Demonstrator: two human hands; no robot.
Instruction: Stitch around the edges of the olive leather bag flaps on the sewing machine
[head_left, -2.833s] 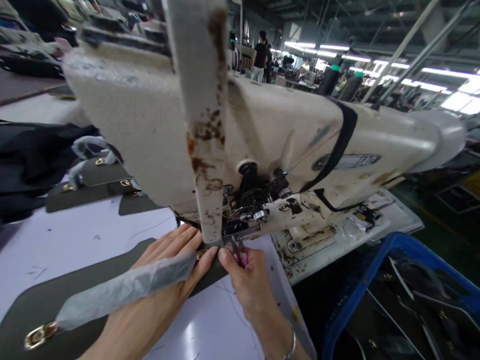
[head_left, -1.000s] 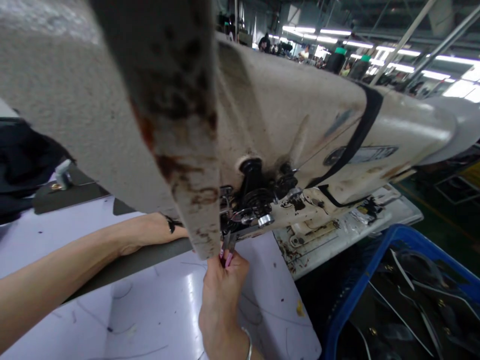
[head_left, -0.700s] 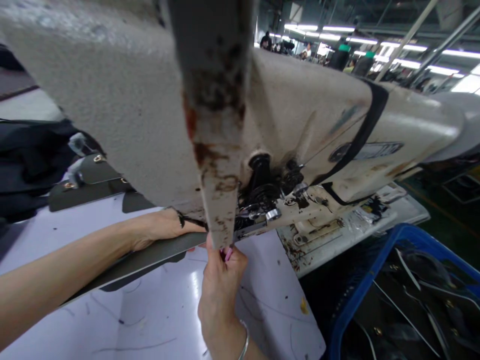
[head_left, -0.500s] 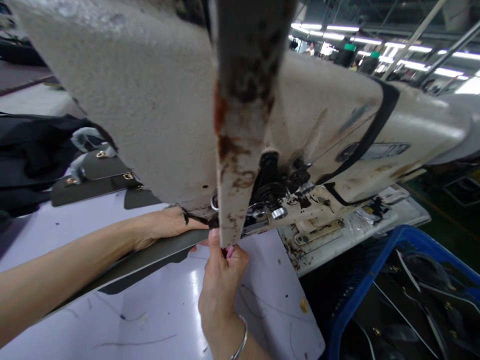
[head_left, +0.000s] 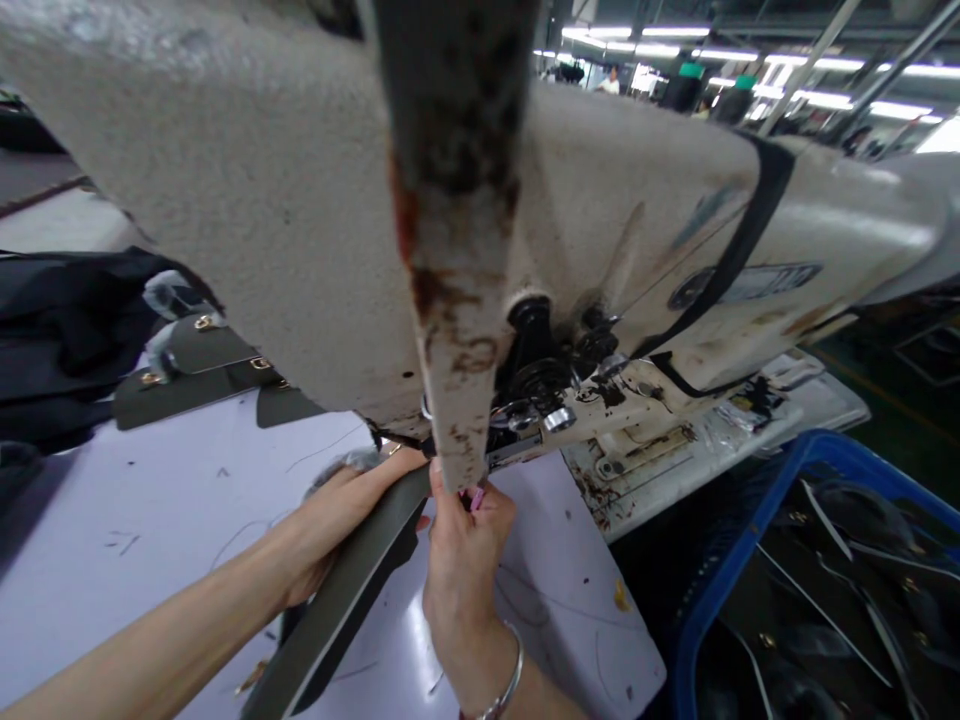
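Fluorescent strips are glowing across the factory hall in the upper right of the frame, and below them a white worktable [head_left: 150, 490] is filling the lower left, scuffed and strewn with loose thread ends. Looming over most of the view is a worn cream sewing machine [head_left: 300, 230], its head stained with rust-coloured marks.

At the lower centre, a dark olive strap [head_left: 352, 590] is running from the bottom edge up to the needle area, its upper end lying under the machine head, so it appears to be sitting at the stitching point; whether any seam is finished cannot be told, since the needle and foot are hidden behind the head. The left hand [head_left: 349, 510] is lying along the strap's left edge, fingers curled over it and gripping it. The right hand [head_left: 465, 545] is closed narrow just below the head, pinching a small pink-handled tool [head_left: 477, 496], probably thread snips, right at the strap's upper end; a bangle is circling that wrist.

Judging by this, the piece looks to be at the trimming or finishing stage at the needle. More olive pieces with gold fittings [head_left: 202, 365] are lying at the left, apparently waiting, and a blue crate [head_left: 757, 520] at the lower right is holding dark pieces.
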